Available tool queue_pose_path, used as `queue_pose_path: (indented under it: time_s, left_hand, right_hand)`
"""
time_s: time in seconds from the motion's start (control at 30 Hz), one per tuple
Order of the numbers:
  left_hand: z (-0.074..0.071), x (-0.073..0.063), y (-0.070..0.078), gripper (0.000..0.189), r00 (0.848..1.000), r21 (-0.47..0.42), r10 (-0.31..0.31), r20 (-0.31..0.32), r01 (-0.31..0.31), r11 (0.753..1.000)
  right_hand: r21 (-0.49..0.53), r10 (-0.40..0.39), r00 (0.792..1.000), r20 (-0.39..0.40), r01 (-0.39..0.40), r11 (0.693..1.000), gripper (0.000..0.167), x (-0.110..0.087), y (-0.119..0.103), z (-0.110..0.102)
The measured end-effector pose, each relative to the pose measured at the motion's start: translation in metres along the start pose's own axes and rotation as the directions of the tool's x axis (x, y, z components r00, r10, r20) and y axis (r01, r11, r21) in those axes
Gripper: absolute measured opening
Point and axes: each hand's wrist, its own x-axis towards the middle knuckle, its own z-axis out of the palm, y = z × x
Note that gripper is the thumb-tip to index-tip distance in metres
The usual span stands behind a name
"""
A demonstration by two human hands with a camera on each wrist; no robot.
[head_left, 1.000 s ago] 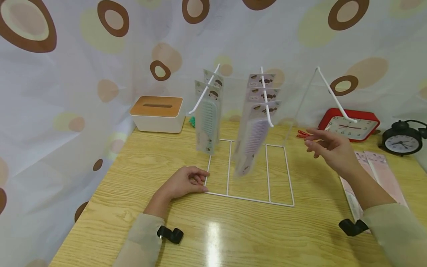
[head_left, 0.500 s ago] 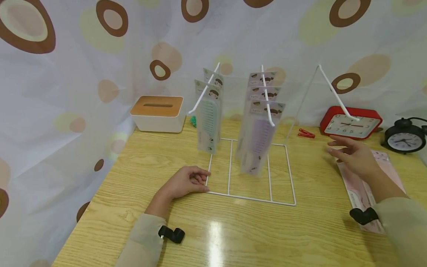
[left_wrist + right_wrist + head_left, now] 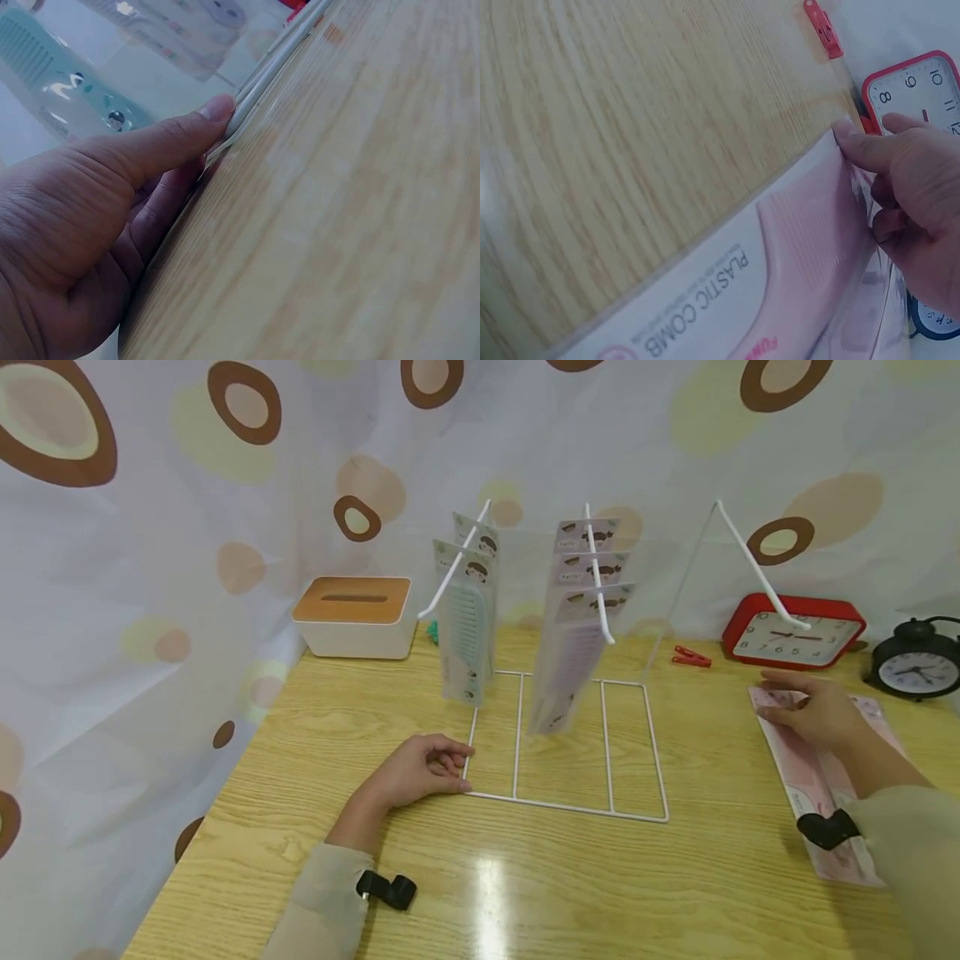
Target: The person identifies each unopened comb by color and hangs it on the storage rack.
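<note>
My left hand (image 3: 420,768) grips the near left corner of a white wire display rack (image 3: 555,806); in the left wrist view the thumb lies on the wire. Two packaged green combs (image 3: 465,631) hang from the rack's left hook, and several purple ones (image 3: 573,660) from the middle hook. The right hook (image 3: 757,568) carries nothing. My right hand (image 3: 821,714) is over the far end of a packaged pink comb (image 3: 802,232) on the table. Its thumb touches the pack's corner, index finger extended, other fingers bent. A second pink pack (image 3: 873,714) lies beside it, partly hidden.
A white tissue box (image 3: 352,635) with a wooden lid stands at the back left. Behind the rack on the right are a red clip (image 3: 691,657), a red clock (image 3: 795,631) and a black alarm clock (image 3: 917,664). A patterned curtain (image 3: 247,510) closes off the back.
My right hand has moved right, from beside the red clip to the far end of the pink comb packs. The purple packs sway on their hook. My left hand stays on the rack.
</note>
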Motion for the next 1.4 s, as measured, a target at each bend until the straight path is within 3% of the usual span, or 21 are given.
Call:
queue_pose_path:
  time_s: [0.13, 0.23, 0.4, 0.5, 0.67, 0.87, 1.07, 1.13, 1.33, 1.4]
  left_hand:
    - [-0.002, 0.000, 0.002, 0.048, 1.000, 0.004, 0.008, -0.006, -0.008, 1.000]
    - [-0.004, 0.001, 0.003, 0.048, 1.000, 0.010, 0.018, -0.009, -0.018, 1.000]
    - [-0.005, 0.002, 0.003, 0.047, 1.000, 0.009, 0.026, -0.007, -0.026, 1.000]
    - [-0.004, 0.002, 0.004, 0.048, 1.000, 0.004, 0.027, -0.007, -0.027, 1.000]
    - [-0.004, 0.003, 0.004, 0.047, 1.000, 0.004, 0.026, -0.011, -0.026, 1.000]
    - [-0.003, 0.003, 0.000, 0.048, 1.000, 0.003, 0.009, -0.008, -0.009, 1.000]
    - [-0.002, 0.001, -0.002, 0.048, 1.000, 0.010, 0.007, -0.021, -0.007, 1.000]
    - [-0.002, 0.001, -0.002, 0.048, 1.000, 0.005, 0.008, -0.020, -0.008, 1.000]
    - [0.000, 0.000, 0.001, 0.048, 1.000, -0.009, 0.007, -0.005, -0.007, 1.000]
    - [0.000, -0.001, 0.001, 0.048, 1.000, -0.009, 0.007, -0.004, -0.007, 1.000]
  right_hand:
    - [0.036, 0.045, 0.997, 0.062, -0.047, 0.998, 0.082, 0.002, -0.002, -0.004]
    - [0.062, 0.047, 0.997, 0.058, -0.051, 0.997, 0.082, 0.003, -0.005, -0.003]
    - [0.063, 0.014, 0.994, -0.112, -0.007, 0.998, 0.067, 0.002, -0.011, 0.003]
    - [0.120, 0.044, 0.977, -0.209, -0.019, 0.993, 0.056, -0.001, -0.016, 0.007]
    - [0.242, 0.097, 0.937, -0.334, -0.014, 0.970, 0.052, -0.007, -0.028, 0.009]
    - [0.429, 0.216, 0.917, -0.334, -0.056, 0.902, 0.053, -0.020, -0.045, 0.007]
    - [0.562, 0.180, 0.903, -0.390, 0.078, 0.823, 0.048, -0.042, -0.079, -0.003]
    - [0.647, 0.160, 0.910, -0.383, 0.141, 0.749, 0.050, -0.051, -0.094, -0.010]
    - [0.851, 0.139, 0.919, -0.370, 0.275, 0.447, 0.046, -0.083, -0.136, -0.022]
    - [0.863, 0.102, 0.918, -0.382, 0.315, 0.395, 0.039, -0.095, -0.149, -0.022]
